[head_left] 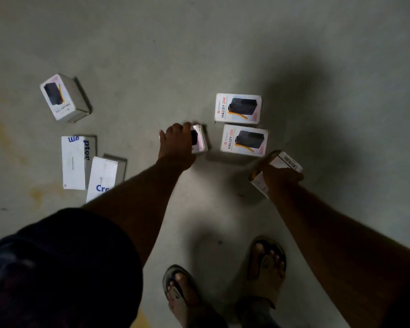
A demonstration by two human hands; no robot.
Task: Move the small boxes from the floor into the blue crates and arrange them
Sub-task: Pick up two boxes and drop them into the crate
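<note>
Small white "HALLEY 20K" boxes lie on the grey concrete floor. My left hand (175, 144) reaches down and grips one of them, a box (200, 139) standing on the floor, fingers curled over its top. My right hand (279, 175) holds another white box (285, 160) with a barcode label, lifted a little above the floor. Just beyond, two flat boxes lie side by side, one farther (238, 108) and one nearer (244, 140). A fifth box (63, 98) lies apart at the far left. No blue crate is in view.
Two longer white boxes with blue lettering lie at the left, one (75, 162) beside the other (103, 177). My feet in sandals (265, 266) stand at the bottom centre. My dark shorts (64, 263) fill the lower left. Bare floor stretches beyond the boxes.
</note>
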